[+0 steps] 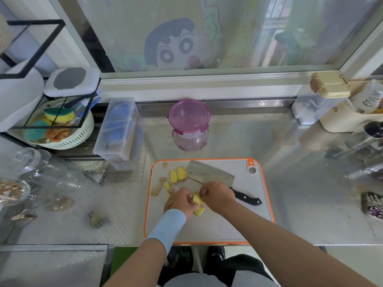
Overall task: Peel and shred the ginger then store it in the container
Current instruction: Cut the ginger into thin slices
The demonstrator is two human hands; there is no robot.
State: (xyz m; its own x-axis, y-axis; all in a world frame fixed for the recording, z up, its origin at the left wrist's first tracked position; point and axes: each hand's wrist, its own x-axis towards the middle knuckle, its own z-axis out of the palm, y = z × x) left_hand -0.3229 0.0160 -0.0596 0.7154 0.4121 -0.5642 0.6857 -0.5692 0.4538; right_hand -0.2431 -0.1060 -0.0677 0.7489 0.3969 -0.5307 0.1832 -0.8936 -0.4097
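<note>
Down at the bottom edge, two forearms reach in over the counter (300,214), the left one wearing a pale blue wristband (169,225). Both hands meet at the near-left part of the orange-rimmed cutting board (223,224). The left hand (179,200) has its fingers curled round a yellow ginger piece (196,199), clamped on it from the left. The right hand (218,195) comes in from the other side, fingertips bunched against the upper end of that same piece, though whether they actually pinch it cannot be told from here. A second piece (199,211) lies on the board just below the hands, touching or nearly touching the held one. Further up the board sit two peeled lumps (178,174) side by side, and to their left a scatter of brownish scraps (158,188). The cleaver (209,174) lies flat on the board just behind the hands, blade pointing left, its black handle poking out to the right of the right wrist. Beyond the board's far edge, well apart from the hands, stands the container (189,125), purple-tinted, lid on. Off to the left on the counter, one stray ginger bit (96,219) lies alone.
</note>
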